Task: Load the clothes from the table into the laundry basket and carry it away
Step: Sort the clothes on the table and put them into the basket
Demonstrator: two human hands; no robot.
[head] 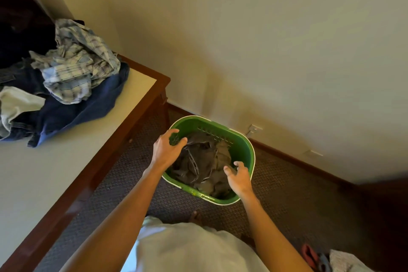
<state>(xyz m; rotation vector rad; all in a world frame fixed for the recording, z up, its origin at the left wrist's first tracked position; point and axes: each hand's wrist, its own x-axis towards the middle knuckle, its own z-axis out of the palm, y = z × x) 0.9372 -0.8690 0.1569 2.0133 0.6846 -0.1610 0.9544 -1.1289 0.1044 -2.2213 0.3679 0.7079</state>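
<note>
Table (33, 183), pale top with dark wood edge, fills the far left; its corner points toward the wall (265, 40), well left of and beyond the left hand (166, 150). Clothes (66, 81) piled on it: crumpled plaid shirt on dark blue garments, a pale piece at the left edge. Carpet (298, 183), dark and patterned, runs between table and wall with a wood baseboard. Basket (242, 152), green plastic with slotted wall, stands on the carpet under both hands, holding dark grey clothing. Left hand over the near-left rim, fingers curled loosely, gripping nothing visible. Right hand (239, 175) over the right side, fingers spread and bent, empty. Bare carpet lies right of the right hand; a narrow strip separates basket from table.
</note>
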